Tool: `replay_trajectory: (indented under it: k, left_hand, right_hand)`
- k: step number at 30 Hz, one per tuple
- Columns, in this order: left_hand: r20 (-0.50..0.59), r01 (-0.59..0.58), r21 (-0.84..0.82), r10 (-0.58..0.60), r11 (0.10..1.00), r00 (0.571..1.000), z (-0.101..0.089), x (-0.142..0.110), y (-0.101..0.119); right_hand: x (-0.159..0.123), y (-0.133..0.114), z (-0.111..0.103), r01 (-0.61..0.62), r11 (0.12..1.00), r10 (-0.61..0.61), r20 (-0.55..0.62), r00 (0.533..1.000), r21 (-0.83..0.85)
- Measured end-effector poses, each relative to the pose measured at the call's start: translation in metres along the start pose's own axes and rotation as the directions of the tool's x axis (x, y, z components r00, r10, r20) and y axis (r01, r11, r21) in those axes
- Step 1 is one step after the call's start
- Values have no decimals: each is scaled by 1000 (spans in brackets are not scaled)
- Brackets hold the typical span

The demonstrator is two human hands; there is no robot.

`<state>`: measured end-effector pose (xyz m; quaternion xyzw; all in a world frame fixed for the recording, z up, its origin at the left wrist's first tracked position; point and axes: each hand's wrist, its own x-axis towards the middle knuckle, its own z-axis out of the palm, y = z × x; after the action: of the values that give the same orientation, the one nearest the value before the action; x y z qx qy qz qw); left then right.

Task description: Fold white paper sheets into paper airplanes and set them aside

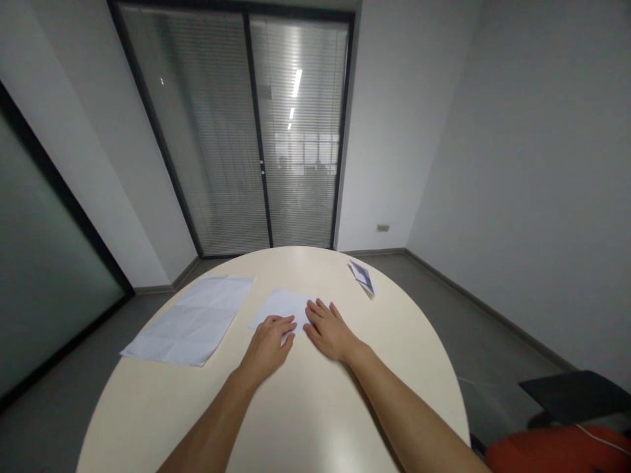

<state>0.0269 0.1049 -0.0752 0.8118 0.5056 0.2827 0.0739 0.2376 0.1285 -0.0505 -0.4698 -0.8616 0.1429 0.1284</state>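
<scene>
A small white sheet of paper (pixel 282 303) lies on the round cream table (pixel 315 407), partly covered by both hands. My left hand (pixel 271 338) rests on its near left part, fingers slightly bent and apart, with the thumb toward the right. My right hand (pixel 329 330) lies flat over the paper's right part, fingers stretched out. Neither hand grips anything that I can see. The paper's near and right edges are hidden under the hands.
A larger creased white sheet (pixel 194 322) lies at the table's left edge. A folded piece of paper (pixel 363 276) sits at the far right. Beyond the table's right side stands a red chair (pixel 557 450) with a dark flat panel (pixel 576 396) above it.
</scene>
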Motion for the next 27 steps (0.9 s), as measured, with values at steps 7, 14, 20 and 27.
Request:
replay_trajectory:
  k: [7, 14, 20, 27]
  left_hand:
    - [85, -41, -4, 41, 999, 996, -7, -1, 13]
    - [104, -31, 19, 29, 999, 994, -7, -3, 12]
    - [98, -53, 52, 48, 997, 994, -9, -5, 16]
    - [90, -72, 31, 69, 997, 994, -10, -5, 20]
  right_hand:
    - [0, 1, 5, -28, 1000, 28, -3, 1000, -6]
    - [2, 12, 4, -243, 965, 228, -150, 962, -98]
    - [3, 11, 3, -222, 973, 205, -185, 961, -71]
    - [2, 10, 9, -187, 981, 181, -103, 978, -49]
